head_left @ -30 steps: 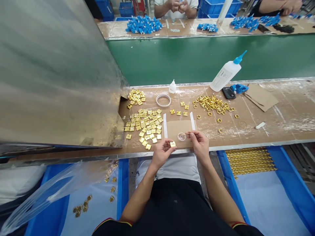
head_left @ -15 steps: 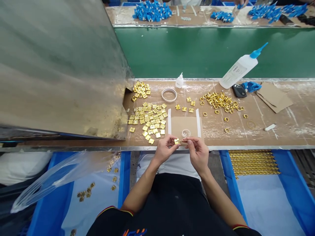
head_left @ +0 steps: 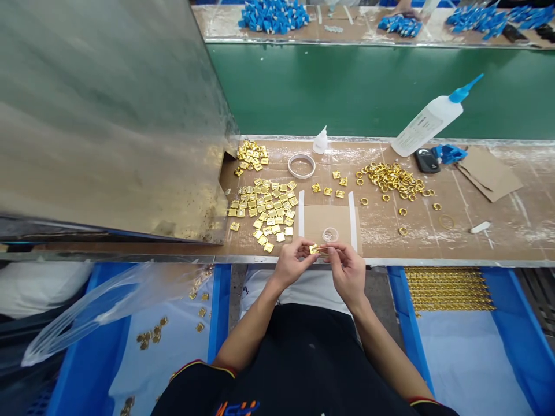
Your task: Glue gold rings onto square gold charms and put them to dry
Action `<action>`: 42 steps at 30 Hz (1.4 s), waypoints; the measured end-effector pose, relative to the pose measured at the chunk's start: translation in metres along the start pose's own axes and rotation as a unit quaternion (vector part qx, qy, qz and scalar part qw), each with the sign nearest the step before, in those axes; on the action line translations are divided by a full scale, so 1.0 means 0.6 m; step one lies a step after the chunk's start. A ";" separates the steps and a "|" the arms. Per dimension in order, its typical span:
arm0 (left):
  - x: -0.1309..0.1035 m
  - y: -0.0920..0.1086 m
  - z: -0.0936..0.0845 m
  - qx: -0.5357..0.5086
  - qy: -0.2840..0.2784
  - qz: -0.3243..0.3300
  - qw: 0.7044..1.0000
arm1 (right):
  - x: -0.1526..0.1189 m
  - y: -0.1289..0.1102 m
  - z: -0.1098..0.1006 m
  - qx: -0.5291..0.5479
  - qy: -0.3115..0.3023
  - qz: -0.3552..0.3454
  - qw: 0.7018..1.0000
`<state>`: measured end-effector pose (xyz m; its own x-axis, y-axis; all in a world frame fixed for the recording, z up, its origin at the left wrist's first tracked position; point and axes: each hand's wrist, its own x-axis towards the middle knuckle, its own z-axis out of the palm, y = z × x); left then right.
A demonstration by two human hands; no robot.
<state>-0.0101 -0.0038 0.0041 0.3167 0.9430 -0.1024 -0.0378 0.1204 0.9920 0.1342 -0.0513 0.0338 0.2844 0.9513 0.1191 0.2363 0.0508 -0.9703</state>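
Observation:
My left hand (head_left: 291, 264) pinches a small square gold piece (head_left: 314, 249) by its edge, just over the front edge of the bench. Between the fingertips of my right hand (head_left: 349, 270) is a thin stick (head_left: 323, 248), its tip at the gold piece. Whether the tip touches is too small to tell. Just beyond my fingers, a small clear round dish (head_left: 330, 234) rests on a cardboard sheet (head_left: 326, 216) taped down at both sides. Many like gold pieces (head_left: 264, 205) lie to the left, and a heap of gold rings (head_left: 394, 178) to the right.
A large metal housing (head_left: 117, 127) stands at the left. Behind the sheet are a tape roll (head_left: 302, 166) and a small dropper bottle (head_left: 320, 141). A large blue-tipped bottle (head_left: 427, 124) leans at the back right. Blue bins (head_left: 221, 312) flank me below the bench. A co-worker's hand (head_left: 404, 8) is across.
The view has shifted slightly. My hands keep nearly the same pose, with the stick still at the gold piece. Across the bench, a co-worker's hand has moved over the blue pile.

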 end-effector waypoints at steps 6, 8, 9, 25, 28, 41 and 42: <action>0.000 0.001 0.001 -0.005 -0.002 -0.004 1.000 | 0.001 0.000 0.000 -0.021 -0.001 -0.027 0.999; 0.000 0.001 0.001 -0.011 -0.005 -0.002 1.000 | 0.001 0.000 0.000 -0.040 -0.003 -0.037 0.998; 0.000 0.001 0.001 -0.014 -0.007 0.000 1.000 | 0.001 0.000 -0.001 -0.049 -0.004 -0.041 0.998; 0.000 -0.004 0.000 0.009 -0.004 0.018 1.000 | 0.000 -0.004 0.000 -0.065 0.002 -0.091 0.994; 0.000 -0.005 0.000 0.003 -0.006 0.020 1.000 | -0.002 -0.003 0.000 -0.068 0.001 -0.099 0.993; 0.000 -0.005 -0.001 -0.004 -0.016 0.027 1.000 | -0.002 0.000 -0.003 -0.067 -0.010 -0.104 0.992; 0.000 -0.005 -0.001 -0.005 -0.016 0.027 0.999 | -0.002 -0.001 -0.004 -0.068 -0.013 -0.102 0.992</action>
<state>-0.0106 -0.0041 0.0011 0.3448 0.9376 -0.0452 -0.0654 0.0721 0.9953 0.1360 -0.0533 0.0345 0.1940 0.9330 0.3031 0.4108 0.2033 -0.8888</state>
